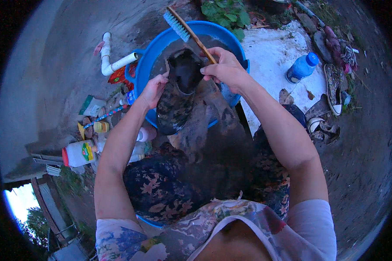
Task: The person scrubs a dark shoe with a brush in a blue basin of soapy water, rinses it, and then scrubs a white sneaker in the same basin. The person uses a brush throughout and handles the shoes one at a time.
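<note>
Wooden and slim, the pale-blue-bristled brush [199, 42] sits clasped in the right hand [226, 69] at the upper middle of the frame, thumb close against the shoe's edge. The left hand [154, 90] grips the left side of the camouflage-patterned fabric shoe [173, 108], some fingers hidden behind it. That shoe is left of centre, dark mouth upward, over the round blue plastic tub [150, 57].

As I judge it, work on this 1 shoe is under way and not plainly finished: both hands are occupied with shoe and brush, yet the bristles stand clear of the fabric. Dark patterning hides whether any dirt remains, so how much is left I cannot tell.

Farther out, at the right of the frame, 1 long patterned shoe with a white toe [334, 89] lies well apart from the tub, untouched. Nearer, a blue plastic bottle [301, 68] stands on a stained white slab [268, 45].
</note>
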`<state>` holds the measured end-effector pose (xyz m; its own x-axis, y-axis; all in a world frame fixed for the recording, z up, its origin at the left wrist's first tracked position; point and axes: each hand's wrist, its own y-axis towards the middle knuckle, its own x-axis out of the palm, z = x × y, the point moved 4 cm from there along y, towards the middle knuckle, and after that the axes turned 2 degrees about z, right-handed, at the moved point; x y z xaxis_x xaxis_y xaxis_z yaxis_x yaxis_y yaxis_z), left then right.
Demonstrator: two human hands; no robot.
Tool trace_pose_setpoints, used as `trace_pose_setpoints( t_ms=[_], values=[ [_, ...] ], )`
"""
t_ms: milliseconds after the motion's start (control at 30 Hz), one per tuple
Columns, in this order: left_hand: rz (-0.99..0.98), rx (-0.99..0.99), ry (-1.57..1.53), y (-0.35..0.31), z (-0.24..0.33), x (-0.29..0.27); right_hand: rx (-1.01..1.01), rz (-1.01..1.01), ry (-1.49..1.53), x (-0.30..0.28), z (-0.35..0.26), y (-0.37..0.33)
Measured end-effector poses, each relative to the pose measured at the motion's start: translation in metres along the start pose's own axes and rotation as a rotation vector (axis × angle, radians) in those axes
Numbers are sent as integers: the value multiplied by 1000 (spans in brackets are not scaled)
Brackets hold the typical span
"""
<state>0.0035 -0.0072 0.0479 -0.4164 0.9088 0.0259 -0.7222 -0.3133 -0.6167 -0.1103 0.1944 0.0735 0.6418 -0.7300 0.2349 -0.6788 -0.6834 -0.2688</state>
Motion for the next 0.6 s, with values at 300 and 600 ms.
trace_pose_setpoints(
  t_ms=[300,600],
  values=[
    [139,-18,133,-4,-11,-74,11,123,-410,-5,28,13],
    [657,-19,1137,16,-22,-111,127,-28,-982,16,56,9]
  ],
)
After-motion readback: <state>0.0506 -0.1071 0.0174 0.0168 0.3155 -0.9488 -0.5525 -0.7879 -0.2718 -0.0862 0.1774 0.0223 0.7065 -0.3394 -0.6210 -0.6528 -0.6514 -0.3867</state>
